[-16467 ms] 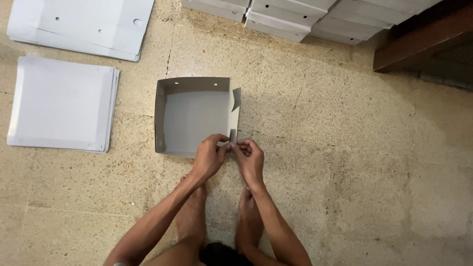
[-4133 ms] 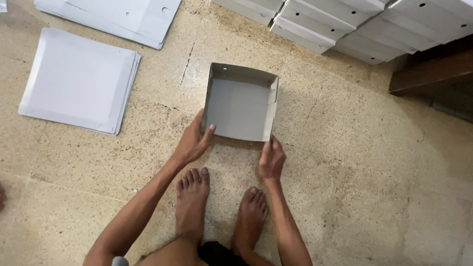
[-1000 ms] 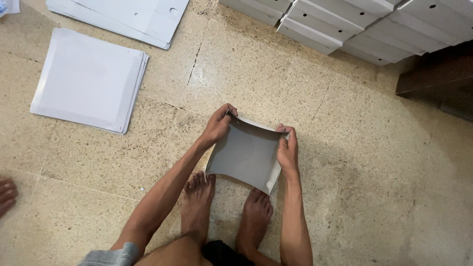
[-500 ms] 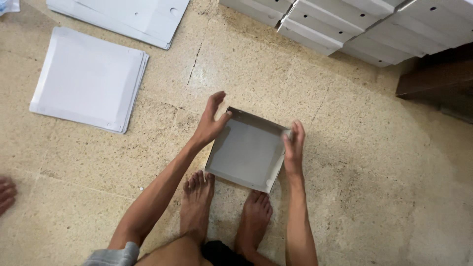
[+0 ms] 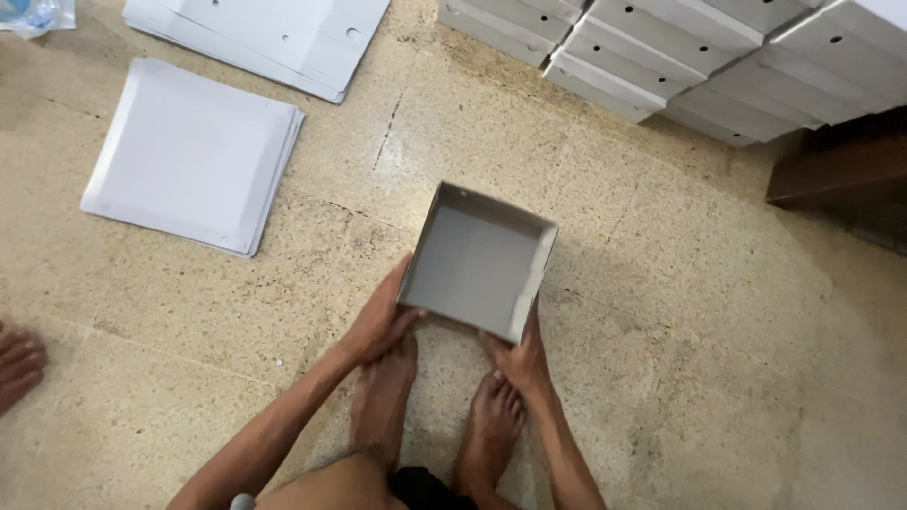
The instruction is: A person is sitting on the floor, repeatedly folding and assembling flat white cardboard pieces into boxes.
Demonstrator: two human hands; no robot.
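An open white cardboard box [image 5: 477, 260], folded into shape, rests on the speckled stone floor just in front of my bare feet. My left hand [image 5: 383, 316] grips its near left corner. My right hand [image 5: 520, 354] holds the near right corner from below the rim. The box's inside faces up and holds nothing.
A stack of flat white cardboard sheets [image 5: 194, 156] lies to the left, another flat stack [image 5: 274, 38] behind it. Finished white boxes [image 5: 680, 47] are stacked at the back right beside dark wood [image 5: 836, 170]. Another person's foot [image 5: 17, 364] shows at the left edge.
The box was tilted up between my hands a second ago; now it lies flat with its opening up, and both hands have slid to its near corners.
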